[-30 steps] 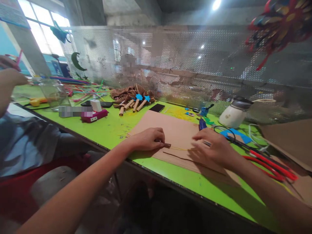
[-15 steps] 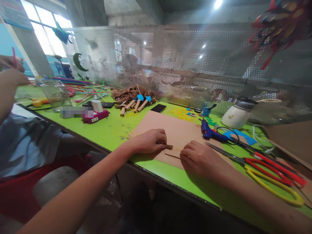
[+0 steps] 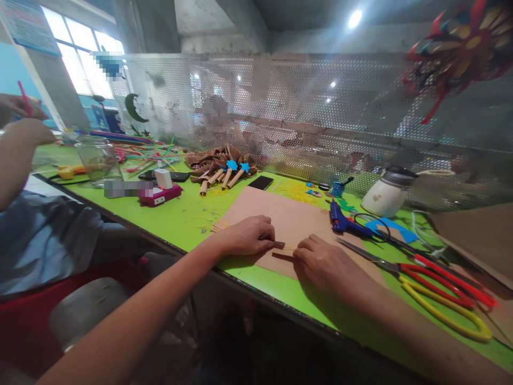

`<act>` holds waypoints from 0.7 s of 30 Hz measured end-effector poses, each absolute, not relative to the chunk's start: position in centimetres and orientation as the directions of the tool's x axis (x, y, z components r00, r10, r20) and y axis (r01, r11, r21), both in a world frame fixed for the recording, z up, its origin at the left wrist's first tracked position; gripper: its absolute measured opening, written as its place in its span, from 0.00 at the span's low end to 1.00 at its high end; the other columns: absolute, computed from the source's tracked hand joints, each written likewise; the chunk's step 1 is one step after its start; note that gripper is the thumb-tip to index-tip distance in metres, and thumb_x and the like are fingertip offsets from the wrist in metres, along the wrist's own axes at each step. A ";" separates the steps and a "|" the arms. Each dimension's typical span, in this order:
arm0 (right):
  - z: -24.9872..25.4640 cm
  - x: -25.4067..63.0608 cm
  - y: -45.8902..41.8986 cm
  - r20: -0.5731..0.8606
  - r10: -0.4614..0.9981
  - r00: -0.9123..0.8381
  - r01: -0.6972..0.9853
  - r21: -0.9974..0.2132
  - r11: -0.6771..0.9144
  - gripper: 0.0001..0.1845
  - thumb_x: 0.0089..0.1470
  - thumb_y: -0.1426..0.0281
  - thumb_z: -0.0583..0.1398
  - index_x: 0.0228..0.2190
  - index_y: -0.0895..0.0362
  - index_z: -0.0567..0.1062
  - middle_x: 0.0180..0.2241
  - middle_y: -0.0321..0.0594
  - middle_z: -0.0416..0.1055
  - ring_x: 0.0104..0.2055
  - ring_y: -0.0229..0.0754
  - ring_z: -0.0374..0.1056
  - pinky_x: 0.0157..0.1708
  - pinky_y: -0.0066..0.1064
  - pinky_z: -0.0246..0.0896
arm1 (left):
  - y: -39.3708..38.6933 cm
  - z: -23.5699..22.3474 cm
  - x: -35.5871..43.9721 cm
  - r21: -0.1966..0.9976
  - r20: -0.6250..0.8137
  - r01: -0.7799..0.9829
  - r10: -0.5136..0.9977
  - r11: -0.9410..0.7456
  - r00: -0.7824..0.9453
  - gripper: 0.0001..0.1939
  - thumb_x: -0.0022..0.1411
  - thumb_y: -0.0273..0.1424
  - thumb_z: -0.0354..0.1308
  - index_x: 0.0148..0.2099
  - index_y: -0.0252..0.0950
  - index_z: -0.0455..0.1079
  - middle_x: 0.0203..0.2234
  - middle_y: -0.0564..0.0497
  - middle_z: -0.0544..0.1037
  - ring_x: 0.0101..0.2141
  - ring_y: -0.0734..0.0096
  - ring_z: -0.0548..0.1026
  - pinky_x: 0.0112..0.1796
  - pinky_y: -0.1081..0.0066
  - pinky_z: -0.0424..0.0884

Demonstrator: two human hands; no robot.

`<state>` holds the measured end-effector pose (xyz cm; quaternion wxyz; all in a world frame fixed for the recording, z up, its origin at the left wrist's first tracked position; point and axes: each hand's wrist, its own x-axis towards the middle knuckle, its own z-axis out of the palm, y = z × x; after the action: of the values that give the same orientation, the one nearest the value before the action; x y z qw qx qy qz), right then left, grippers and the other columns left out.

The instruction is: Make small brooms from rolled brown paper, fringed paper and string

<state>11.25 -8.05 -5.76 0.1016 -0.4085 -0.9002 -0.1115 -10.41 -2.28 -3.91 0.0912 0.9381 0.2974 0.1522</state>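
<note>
My left hand (image 3: 249, 236) lies curled on a brown cardboard sheet (image 3: 280, 214), pinching a small brown roll (image 3: 279, 245) with thin yellow strands coming out of its end. My right hand (image 3: 320, 259) rests closed just right of it on the sheet's near edge, fingertips on a thin dark stick (image 3: 282, 255). Both hands sit near the front edge of the green table (image 3: 180, 214).
A blue glue gun (image 3: 340, 220), yellow and red scissors (image 3: 436, 289), a white pot (image 3: 385, 191), a black phone (image 3: 260, 183) and a pile of finished brown rolls (image 3: 220, 166) lie behind. A glass jar (image 3: 98, 158) stands left. Another person's arm (image 3: 16, 144) is at far left. A perforated metal screen (image 3: 280, 107) backs the table.
My right hand has come left from near the glue gun and scissors to the cardboard's near edge, closing beside my left hand. My left hand has barely moved.
</note>
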 end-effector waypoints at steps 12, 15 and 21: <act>-4.6 10.6 -7.1 0.285 0.751 -0.595 0.799 0.108 0.592 0.10 0.54 0.70 0.54 0.25 0.59 0.72 0.25 0.41 0.70 0.24 0.37 0.60 0.24 0.31 0.44 | -2.1 -4.2 -10.4 0.243 0.266 0.519 0.571 -0.819 0.776 0.08 0.60 0.29 0.52 0.32 0.34 0.70 0.29 0.49 0.70 0.33 0.70 0.68 0.36 0.73 0.63; -4.2 10.7 -6.5 0.248 0.803 -0.542 0.832 0.026 0.553 0.11 0.54 0.69 0.54 0.26 0.58 0.73 0.25 0.42 0.71 0.25 0.38 0.62 0.25 0.30 0.44 | -2.1 -4.4 -10.5 0.233 0.285 0.521 0.570 -0.821 0.771 0.06 0.58 0.27 0.52 0.31 0.34 0.69 0.29 0.50 0.69 0.34 0.70 0.68 0.36 0.73 0.63; -3.5 10.9 -5.0 0.126 0.882 -0.454 0.858 -0.205 0.470 0.14 0.54 0.69 0.52 0.23 0.58 0.74 0.26 0.43 0.74 0.26 0.38 0.65 0.25 0.28 0.47 | -2.5 -4.0 -10.4 0.234 0.269 0.536 0.584 -0.811 0.766 0.05 0.56 0.27 0.52 0.31 0.34 0.69 0.29 0.49 0.69 0.34 0.69 0.68 0.36 0.72 0.63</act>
<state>10.90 -5.04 -3.54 0.1075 -0.5116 -0.8507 0.0560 -10.39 -2.50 -4.02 0.0716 0.9370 0.2990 0.1662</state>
